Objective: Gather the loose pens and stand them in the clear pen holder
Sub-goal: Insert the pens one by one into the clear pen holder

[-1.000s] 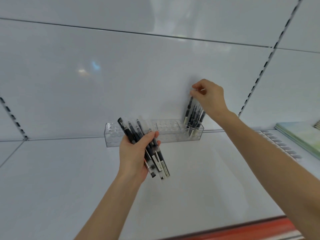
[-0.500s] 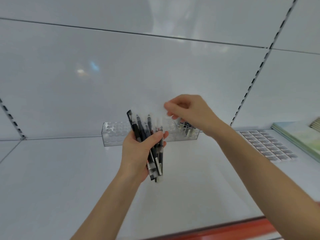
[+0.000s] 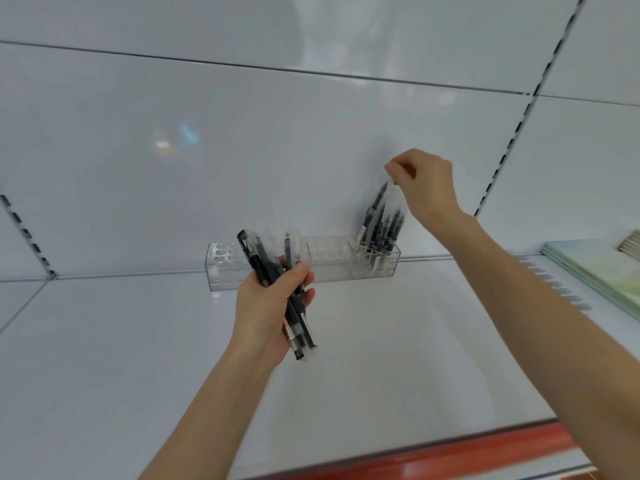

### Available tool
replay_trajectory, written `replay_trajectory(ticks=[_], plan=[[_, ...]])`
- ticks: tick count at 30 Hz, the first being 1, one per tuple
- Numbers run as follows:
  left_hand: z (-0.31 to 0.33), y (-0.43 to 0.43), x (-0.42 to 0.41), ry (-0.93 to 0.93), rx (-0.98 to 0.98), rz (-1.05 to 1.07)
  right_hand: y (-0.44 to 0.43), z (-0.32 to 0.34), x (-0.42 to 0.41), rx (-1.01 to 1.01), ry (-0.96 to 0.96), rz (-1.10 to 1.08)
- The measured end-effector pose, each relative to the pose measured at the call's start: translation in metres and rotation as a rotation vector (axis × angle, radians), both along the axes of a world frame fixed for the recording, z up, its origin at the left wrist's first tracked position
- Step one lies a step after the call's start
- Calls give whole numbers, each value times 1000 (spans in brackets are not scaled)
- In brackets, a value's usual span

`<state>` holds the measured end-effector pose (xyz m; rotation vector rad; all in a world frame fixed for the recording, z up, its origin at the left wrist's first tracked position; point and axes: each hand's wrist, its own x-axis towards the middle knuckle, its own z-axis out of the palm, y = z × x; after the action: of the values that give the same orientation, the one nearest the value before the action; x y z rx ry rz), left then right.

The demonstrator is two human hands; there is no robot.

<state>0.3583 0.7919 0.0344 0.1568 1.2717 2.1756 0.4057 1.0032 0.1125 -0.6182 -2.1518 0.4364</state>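
A stationery shop, by its white display shelf (image 3: pixel 381 358), slotted wall uprights (image 3: pixel 509 147) and stacked notebooks (image 3: pixel 595 268) alongside.

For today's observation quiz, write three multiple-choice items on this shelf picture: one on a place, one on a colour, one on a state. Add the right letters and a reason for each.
1. Where in the clear pen holder do the standing pens sit?
A) left end B) middle C) right end

2. What colour is the strip along the front edge of the shelf?
A) red B) green C) yellow

3. What is the left hand doing?
A) lying flat on the shelf B) gripping a bundle of pens C) hanging empty

Answers:
1 C: the upright pens crowd the holder's right end.
2 A: the strip at the bottom of the view is red.
3 B: its fingers curl round several pens.
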Motion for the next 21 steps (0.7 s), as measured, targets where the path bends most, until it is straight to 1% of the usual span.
replay_trajectory(ticks=[3,7,10,21], plan=[[-1,-2,0,3,-3,5,-1,-4,-4,82,-88,16],[-2,-5,-3,4,24,5,-2,4,-3,184,-68,16],[-3,-6,-3,7,32,2,-2,9,-4,263,-106,9],[-5,-6,-3,29,48,-32,8,5,-9,341,-202,-27]])
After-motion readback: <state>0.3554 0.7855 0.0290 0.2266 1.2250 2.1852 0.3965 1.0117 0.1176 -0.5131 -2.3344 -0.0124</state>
